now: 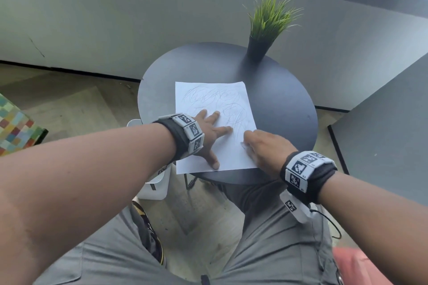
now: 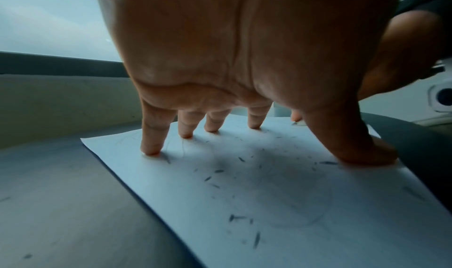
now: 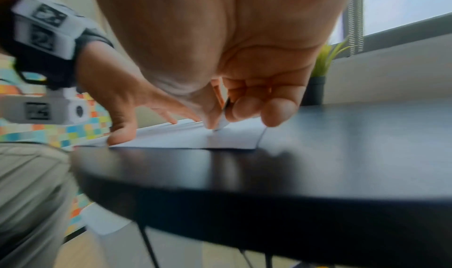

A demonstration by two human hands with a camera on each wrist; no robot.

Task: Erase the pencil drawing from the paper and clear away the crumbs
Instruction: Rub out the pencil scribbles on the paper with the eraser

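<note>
A white sheet of paper (image 1: 208, 99) with grey pencil scribbles (image 1: 222, 102) lies on a round dark table (image 1: 284, 104). My left hand (image 1: 209, 133) presses it flat with fingers spread and straight; the fingertips (image 2: 150, 150) and thumb touch the sheet (image 2: 269, 204). Dark eraser crumbs (image 2: 217, 171) are scattered under the palm. My right hand (image 1: 261, 146) sits at the paper's right edge, thumb and fingers pinching a small white eraser (image 3: 222, 124) whose tip touches the paper (image 3: 229, 138). The eraser is hidden under the hand in the head view.
A potted green grass plant (image 1: 266, 30) stands at the table's far edge. A grey panel (image 1: 382, 136) stands to the right, a white stool (image 1: 157, 183) below the table on the left. My grey-trousered legs (image 1: 266, 250) are under the near edge.
</note>
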